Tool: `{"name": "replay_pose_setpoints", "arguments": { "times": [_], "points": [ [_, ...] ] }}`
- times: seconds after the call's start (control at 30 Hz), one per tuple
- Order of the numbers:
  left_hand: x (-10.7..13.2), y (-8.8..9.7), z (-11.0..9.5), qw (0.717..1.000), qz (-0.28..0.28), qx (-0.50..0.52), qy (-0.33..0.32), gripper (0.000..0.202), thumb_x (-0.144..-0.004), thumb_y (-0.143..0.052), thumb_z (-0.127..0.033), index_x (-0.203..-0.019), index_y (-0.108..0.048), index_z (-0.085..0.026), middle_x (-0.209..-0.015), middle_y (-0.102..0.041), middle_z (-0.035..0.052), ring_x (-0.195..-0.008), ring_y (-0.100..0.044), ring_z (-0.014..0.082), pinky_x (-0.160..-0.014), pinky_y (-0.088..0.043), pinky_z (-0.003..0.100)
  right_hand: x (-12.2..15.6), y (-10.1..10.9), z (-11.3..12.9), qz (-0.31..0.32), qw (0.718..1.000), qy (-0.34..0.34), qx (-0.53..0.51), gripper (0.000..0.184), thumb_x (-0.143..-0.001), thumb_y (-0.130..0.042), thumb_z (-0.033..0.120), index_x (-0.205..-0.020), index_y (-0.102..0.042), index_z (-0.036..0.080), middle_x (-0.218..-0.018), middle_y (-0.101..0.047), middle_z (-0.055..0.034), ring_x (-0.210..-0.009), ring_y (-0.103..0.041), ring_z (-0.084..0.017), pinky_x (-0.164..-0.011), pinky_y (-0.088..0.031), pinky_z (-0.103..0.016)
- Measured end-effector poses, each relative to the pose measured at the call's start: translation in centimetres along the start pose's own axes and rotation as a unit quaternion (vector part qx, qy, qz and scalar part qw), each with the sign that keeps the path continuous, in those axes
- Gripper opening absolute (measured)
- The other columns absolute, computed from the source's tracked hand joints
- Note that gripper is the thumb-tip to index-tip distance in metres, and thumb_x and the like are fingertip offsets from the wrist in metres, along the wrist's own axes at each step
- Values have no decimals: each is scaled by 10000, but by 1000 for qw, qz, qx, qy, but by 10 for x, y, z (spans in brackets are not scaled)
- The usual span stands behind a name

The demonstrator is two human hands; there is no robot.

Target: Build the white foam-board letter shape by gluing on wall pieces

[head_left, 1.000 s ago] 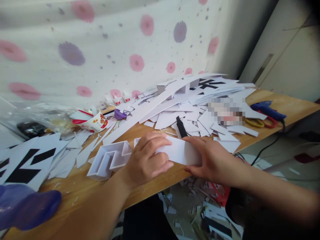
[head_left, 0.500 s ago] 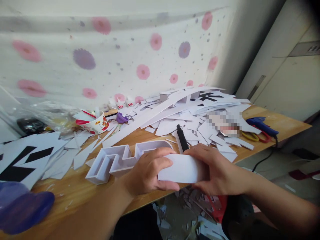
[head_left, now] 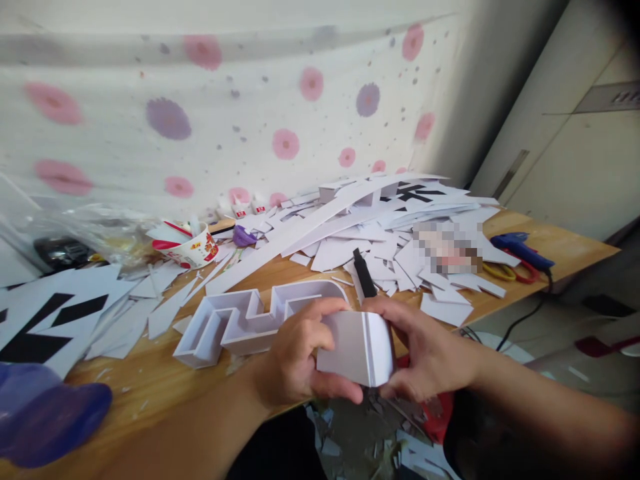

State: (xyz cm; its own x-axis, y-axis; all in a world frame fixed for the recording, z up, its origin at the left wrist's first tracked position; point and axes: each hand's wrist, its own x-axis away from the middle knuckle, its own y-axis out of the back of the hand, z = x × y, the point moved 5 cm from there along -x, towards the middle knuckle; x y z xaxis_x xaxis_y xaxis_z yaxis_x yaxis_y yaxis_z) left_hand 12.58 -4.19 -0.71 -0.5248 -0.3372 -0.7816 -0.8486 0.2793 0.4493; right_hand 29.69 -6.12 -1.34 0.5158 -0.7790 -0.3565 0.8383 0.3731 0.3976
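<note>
Both my hands hold a white foam-board strip (head_left: 356, 347) above the front edge of the wooden table (head_left: 150, 380). My left hand (head_left: 300, 350) grips its left end and my right hand (head_left: 425, 347) its right end, which is bent forward at a crease. Just behind my left hand lies a white hollow channel letter (head_left: 235, 323) with zigzag walls. A black marker (head_left: 364, 273) lies beyond my right hand.
A heap of white offcuts (head_left: 370, 227) covers the back of the table. A blue glue gun (head_left: 520, 248) and scissors (head_left: 505, 272) lie far right; a paper cup (head_left: 190, 248) and printed black-on-white sheets (head_left: 45, 320) lie left. Scraps litter the floor below.
The strip was lifted off the table toward me. It went from lying flat to being folded at its right end by my right hand.
</note>
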Motion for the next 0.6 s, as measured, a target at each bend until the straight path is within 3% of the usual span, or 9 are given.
{"name": "replay_pose_setpoints", "arguments": {
  "times": [0.17, 0.3, 0.6],
  "points": [
    [-3, 3, 6, 997, 1, -75, -4, 581, -708, -723, -535, -1125, -465, -224, -1167, -612, 146, -1024, -644, 236, -853, -551, 376, -6, 7, 2, -21, 995, 11, 102, 619, -622, -803, 306, -1167, -531, 194, -1009, -629, -43, -848, -593, -171, -737, -500, -279],
    [-6, 4, 4, 985, 19, -169, -38, 557, -723, -718, -529, -1108, -511, -184, -1131, -639, 161, -1018, -656, 243, -866, -561, 376, -7, 16, 4, -23, 986, 24, 163, 594, -638, -779, 330, -1171, -567, 176, -1001, -658, -63, -840, -612, -189, -743, -497, -306],
    [-4, 5, 4, 977, 13, -208, -39, 464, -775, -686, -494, -1088, -534, -188, -1119, -648, 147, -1004, -659, 239, -827, -580, 366, -8, 16, 3, -38, 983, -17, 179, 530, -616, -730, 300, -1112, -614, 154, -979, -677, -75, -839, -631, -214, -741, -504, -340]
  ]
}}
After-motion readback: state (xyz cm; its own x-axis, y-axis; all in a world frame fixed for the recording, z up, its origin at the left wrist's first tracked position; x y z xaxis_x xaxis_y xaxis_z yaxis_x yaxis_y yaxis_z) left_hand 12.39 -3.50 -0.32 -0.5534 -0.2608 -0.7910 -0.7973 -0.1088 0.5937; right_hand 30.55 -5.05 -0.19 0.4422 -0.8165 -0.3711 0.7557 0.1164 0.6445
